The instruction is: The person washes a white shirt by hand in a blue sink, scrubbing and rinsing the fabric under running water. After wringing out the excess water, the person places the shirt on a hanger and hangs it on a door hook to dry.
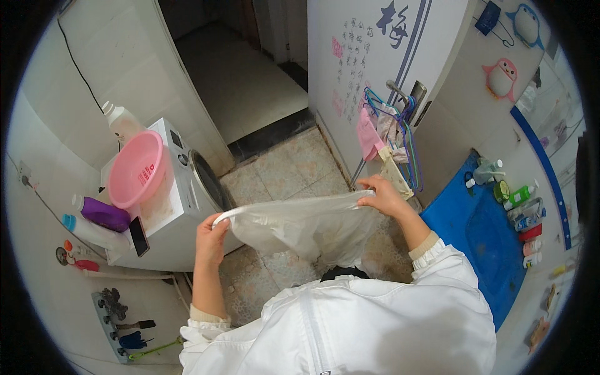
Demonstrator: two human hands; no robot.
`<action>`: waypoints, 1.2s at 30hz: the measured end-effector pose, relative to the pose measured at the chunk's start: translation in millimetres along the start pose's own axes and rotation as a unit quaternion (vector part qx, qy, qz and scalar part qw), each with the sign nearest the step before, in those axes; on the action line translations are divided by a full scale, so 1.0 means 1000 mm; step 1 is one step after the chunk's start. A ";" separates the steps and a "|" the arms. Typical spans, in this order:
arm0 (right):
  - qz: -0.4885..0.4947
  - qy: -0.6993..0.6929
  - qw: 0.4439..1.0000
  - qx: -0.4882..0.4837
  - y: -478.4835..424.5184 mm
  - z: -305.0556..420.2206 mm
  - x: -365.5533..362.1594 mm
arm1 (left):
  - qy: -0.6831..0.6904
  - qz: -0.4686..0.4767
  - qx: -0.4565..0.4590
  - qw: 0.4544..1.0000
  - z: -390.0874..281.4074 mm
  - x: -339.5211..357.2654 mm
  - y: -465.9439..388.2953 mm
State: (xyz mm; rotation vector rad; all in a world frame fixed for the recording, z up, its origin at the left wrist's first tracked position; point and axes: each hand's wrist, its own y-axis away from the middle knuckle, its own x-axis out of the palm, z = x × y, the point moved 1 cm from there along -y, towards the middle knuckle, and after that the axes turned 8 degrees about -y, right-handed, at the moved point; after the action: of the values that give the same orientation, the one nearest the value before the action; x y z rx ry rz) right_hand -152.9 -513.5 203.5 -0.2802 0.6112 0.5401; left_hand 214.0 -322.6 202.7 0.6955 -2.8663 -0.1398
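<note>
A thin, whitish translucent sheet, perhaps a plastic bag or a mesh cloth, is stretched between my two hands in front of my body. My left hand pinches its left upper corner between thumb and fingers. At the other end, my right hand grips the right upper corner. The top edge looks like a thicker white band and sags slightly. The lower part hangs in folds towards the tiled floor, near a dark thing at my waist.
A front-loading washing machine at left carries a pink basin, bottles and a phone. Hangers with small garments hang on the open door's handle. A blue washbasin with several bottles stands at right. Brushes hang at lower left.
</note>
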 end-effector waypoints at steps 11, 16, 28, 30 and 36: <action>0.045 0.125 0.966 -0.221 -0.021 0.023 -0.040 | -0.195 -0.155 0.108 0.962 -0.015 -0.009 0.005; -0.066 -0.115 0.963 -0.236 -0.027 0.050 -0.024 | -0.136 -0.279 0.191 0.931 -0.056 0.026 0.031; 0.135 0.123 0.982 -0.050 -0.069 -0.033 0.013 | -0.255 -0.151 -0.079 0.952 0.028 -0.007 0.013; 0.081 0.141 0.985 -0.061 -0.056 -0.027 0.023 | -0.273 -0.202 -0.058 0.939 0.052 -0.011 0.010; -0.003 -0.027 0.999 -0.030 -0.048 -0.054 0.013 | -0.424 -0.158 0.125 0.883 0.024 0.026 0.012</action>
State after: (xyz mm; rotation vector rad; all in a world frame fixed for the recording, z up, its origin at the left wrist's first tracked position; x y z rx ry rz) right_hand -142.4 -569.8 157.1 -0.3220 0.5425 0.5598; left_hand 181.5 -322.9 185.4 1.4655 -3.5944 -0.1457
